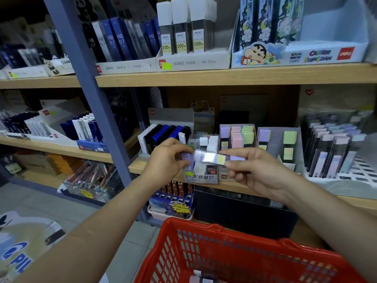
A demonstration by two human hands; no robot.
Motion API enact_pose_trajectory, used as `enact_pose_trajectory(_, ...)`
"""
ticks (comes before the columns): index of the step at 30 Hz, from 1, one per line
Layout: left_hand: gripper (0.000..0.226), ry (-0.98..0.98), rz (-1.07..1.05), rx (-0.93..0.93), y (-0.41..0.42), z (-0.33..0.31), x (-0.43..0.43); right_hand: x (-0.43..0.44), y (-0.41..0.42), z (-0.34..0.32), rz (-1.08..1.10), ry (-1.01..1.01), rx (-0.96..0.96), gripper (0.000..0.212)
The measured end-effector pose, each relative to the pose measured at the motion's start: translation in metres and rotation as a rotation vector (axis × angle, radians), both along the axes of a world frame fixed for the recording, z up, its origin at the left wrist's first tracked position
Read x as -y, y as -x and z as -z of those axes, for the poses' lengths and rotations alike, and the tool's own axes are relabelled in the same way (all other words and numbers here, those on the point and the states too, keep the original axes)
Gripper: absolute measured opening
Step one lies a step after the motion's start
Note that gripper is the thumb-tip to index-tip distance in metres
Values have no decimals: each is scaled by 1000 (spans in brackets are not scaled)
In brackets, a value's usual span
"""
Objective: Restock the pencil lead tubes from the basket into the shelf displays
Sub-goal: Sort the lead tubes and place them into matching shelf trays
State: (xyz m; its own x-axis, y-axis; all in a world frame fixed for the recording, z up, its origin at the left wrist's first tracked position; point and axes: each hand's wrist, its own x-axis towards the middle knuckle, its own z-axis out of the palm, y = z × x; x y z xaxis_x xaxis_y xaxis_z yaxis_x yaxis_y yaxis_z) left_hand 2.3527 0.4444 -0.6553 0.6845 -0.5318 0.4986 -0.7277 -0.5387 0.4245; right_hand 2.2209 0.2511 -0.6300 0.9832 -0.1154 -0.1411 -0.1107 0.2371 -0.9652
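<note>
Head view: the right hand point(257, 172) pinches a purple lead tube point(222, 158), held level before the pastel shelf display point(274, 139); the left hand point(169, 160) curls its fingers round a second tube point(186, 158), both above the red basket point(195, 223)

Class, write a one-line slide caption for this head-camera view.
Left hand and right hand grip purple lead tubes before shelf displays, red basket below.
</note>
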Motion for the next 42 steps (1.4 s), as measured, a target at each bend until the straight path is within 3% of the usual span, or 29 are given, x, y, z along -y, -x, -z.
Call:
enact_pose_trajectory(5,33,-18,-2,-2,3,1,1,0,0,3,141,7,44,24)
enact_pose_trajectory(11,5,1,-22,33,2,-10,1,-1,0,5,151,41,98,9)
enact_pose_trajectory(14,12,57,-34,32,13,-25,7,0,3,6,102,89,93,10)
enact_pose_trajectory(19,20,251,261,-589,42,-46,28,-8,5,3,71,143,108,9)
enact_pose_trajectory(24,15,288,343,-758,51,-48,32,-11,8,1,107,215,136,4)
enact_pose_trajectory(31,10,480,237,-731,44,-47,32,-1,16,-4,-110,190,10,24)
enact_pose_trajectory(36,18,520,234,-685,49,-45,40,-1,11,4,53,324,81,15)
enact_pose_trajectory(40,37,421,243,-591,49,-45,51,-4,3,10,186,255,105,14)
enact_pose_trajectory(42,35,429,214,-482,46,-50,56,4,0,12,220,445,154,16)
